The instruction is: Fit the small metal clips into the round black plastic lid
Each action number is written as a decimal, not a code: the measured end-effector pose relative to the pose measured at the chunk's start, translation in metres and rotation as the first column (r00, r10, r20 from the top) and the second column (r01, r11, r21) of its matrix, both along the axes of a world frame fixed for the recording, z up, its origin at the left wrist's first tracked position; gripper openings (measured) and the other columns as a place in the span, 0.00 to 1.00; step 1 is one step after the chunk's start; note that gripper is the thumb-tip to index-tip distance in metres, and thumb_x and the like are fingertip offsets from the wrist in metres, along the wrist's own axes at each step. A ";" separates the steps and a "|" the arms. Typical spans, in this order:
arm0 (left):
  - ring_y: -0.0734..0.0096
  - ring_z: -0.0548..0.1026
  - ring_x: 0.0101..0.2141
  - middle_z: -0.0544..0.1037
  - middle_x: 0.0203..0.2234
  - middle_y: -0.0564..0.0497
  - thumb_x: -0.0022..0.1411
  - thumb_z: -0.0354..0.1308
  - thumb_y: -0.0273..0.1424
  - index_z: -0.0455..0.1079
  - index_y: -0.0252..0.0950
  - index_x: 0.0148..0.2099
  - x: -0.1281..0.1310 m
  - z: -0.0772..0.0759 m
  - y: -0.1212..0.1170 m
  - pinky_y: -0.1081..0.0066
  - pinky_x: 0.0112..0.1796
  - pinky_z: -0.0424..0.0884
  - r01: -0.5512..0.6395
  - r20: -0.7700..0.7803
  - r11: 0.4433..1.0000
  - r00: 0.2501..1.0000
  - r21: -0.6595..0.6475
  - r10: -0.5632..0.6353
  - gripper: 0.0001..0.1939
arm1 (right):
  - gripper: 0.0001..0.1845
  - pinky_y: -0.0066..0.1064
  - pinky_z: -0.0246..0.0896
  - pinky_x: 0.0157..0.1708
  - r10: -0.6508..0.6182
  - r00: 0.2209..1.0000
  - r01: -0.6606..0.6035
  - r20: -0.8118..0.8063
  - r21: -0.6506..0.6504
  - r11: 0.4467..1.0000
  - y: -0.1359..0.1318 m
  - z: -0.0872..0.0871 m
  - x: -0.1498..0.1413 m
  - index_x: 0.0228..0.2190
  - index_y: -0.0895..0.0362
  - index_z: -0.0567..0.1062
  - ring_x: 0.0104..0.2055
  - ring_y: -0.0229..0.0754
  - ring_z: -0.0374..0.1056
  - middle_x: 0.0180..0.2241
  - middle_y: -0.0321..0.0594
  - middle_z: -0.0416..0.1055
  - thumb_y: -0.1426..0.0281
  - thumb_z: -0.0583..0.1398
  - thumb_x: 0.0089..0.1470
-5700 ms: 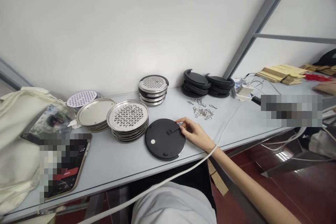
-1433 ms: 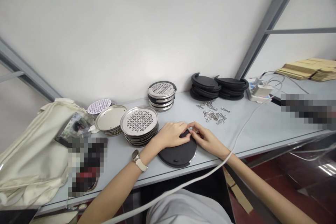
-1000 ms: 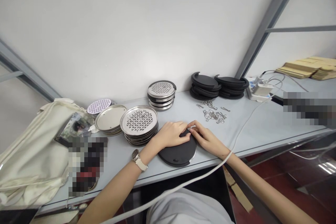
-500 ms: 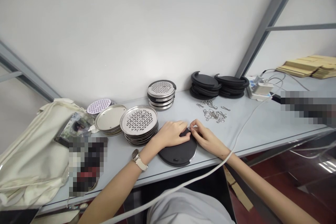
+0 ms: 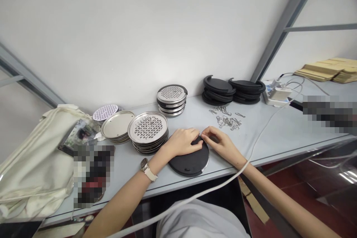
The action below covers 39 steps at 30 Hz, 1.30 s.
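A round black disc (image 5: pixel 191 161) with a strip of silvery metal at its right rim lies near the table's front edge. My left hand (image 5: pixel 184 142) rests over its upper part, fingers curled and thumb on the surface, holding it against the table. At the disc's far edge my right hand (image 5: pixel 219 143) pinches with thumb and forefinger. A small silvery bit shows at those fingertips; its shape is mostly hidden. Just left stands a stack of round metal graters (image 5: pixel 147 128). Loose silvery metal clips (image 5: pixel 227 122) lie in a pile beyond my right hand.
Black round holders (image 5: pixel 217 85) are stacked at the back, and graters in black holders (image 5: pixel 172 95) stand left of them. Plain metal discs (image 5: pixel 117 124) and a cream cloth bag (image 5: pixel 36 160) occupy the left. A white cable (image 5: pixel 209 191) crosses in front of my right forearm.
My right fingertips have shifted slightly at the disc's far edge, with the hand a little more raised. My left hand and the disc stay in place.
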State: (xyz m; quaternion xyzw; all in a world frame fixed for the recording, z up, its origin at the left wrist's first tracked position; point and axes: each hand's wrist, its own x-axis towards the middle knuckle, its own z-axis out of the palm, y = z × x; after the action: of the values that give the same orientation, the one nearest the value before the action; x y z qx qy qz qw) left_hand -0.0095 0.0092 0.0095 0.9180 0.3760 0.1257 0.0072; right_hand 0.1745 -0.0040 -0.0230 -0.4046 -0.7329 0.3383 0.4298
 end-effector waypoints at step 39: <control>0.66 0.73 0.32 0.73 0.33 0.50 0.63 0.49 0.34 0.65 0.35 0.41 0.002 0.001 0.000 0.69 0.30 0.64 -0.013 -0.019 0.997 1.000 -0.082 0.011 0.09 | 0.10 0.28 0.55 0.29 0.006 0.996 0.013 0.091 -0.204 0.979 -0.002 0.007 -0.001 0.40 0.54 0.69 0.26 0.39 0.59 0.22 0.32 0.60 0.64 0.52 0.60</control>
State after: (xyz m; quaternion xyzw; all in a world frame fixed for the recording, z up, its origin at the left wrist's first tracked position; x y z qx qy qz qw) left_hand -0.0077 0.0089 0.0108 0.9159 0.3862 0.1016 0.0404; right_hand 0.1737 -0.0062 -0.0163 -0.4631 -0.7124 0.3922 0.3525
